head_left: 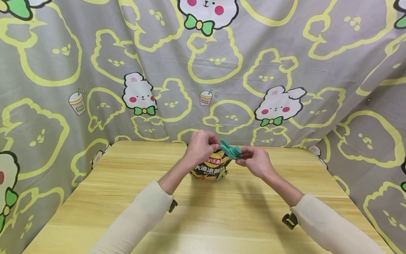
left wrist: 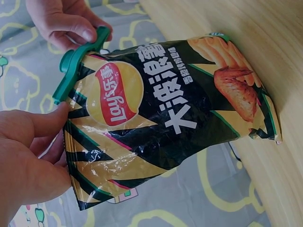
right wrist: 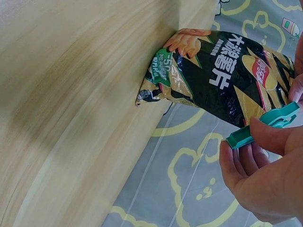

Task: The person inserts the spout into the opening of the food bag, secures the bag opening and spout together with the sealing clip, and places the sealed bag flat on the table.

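Note:
A black and gold bag of Lay's chips (head_left: pixel 209 171) stands upright on the table, its top edge uppermost. My left hand (head_left: pixel 203 144) pinches that top edge near its left corner, as the left wrist view shows with the thumb and fingers (left wrist: pixel 35 156). Between finger and thumb, my right hand (head_left: pixel 256 160) holds a green bag clip (head_left: pixel 231 151) at the right part of the top edge. In the left wrist view the clip (left wrist: pixel 71 66) lies across the bag's corner. Whether its jaws are fully closed I cannot tell.
The light wooden table (head_left: pixel 203 218) extends around the bag on all sides. Close behind its back edge hangs a grey curtain (head_left: pixel 177 116) printed with yellow outlines and white cartoon animals. More of it hangs at both sides. Dark straps show at both wrists.

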`<action>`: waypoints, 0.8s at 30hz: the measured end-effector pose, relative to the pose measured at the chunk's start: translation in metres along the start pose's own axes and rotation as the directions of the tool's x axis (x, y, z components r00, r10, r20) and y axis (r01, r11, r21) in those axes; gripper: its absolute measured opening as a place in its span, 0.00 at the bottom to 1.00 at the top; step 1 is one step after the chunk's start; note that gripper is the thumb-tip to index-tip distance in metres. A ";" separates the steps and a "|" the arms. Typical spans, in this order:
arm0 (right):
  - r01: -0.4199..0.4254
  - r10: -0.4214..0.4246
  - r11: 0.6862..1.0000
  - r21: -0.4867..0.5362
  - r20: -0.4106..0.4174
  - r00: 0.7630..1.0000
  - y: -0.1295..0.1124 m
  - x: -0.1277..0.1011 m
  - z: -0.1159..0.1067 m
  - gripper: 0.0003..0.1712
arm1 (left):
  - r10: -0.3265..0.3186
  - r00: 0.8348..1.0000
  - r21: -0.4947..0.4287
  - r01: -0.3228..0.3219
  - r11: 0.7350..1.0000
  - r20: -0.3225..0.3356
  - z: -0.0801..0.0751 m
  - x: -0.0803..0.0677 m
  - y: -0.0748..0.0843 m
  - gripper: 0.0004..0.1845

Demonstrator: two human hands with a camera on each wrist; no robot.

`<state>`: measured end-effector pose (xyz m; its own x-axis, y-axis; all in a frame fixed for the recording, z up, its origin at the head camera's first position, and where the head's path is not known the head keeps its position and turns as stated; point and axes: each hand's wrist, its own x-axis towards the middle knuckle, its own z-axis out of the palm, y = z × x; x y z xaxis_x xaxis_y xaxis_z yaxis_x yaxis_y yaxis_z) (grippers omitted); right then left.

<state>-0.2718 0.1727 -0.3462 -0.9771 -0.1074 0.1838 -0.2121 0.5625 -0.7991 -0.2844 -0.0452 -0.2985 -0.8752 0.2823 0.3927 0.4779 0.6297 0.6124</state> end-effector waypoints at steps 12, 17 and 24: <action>-0.009 0.009 1.000 -0.006 -0.011 1.000 0.001 0.000 0.000 0.15 | 0.015 1.000 0.021 -0.014 1.000 -0.019 0.000 0.000 0.000 0.05; -0.013 0.013 1.000 -0.005 -0.009 1.000 0.001 0.000 0.000 0.14 | 0.019 1.000 0.027 -0.018 0.999 -0.023 0.000 0.000 0.000 0.06; -0.012 0.011 1.000 -0.017 -0.016 1.000 0.002 0.000 0.000 0.13 | 0.012 1.000 0.025 -0.011 1.000 -0.027 0.000 0.001 0.000 0.06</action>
<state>-0.2724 0.1736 -0.3480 -0.9790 -0.0877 0.1838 -0.2003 0.5773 -0.7915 -0.2849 -0.0447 -0.2985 -0.8672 0.2705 0.4180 0.4857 0.6443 0.5907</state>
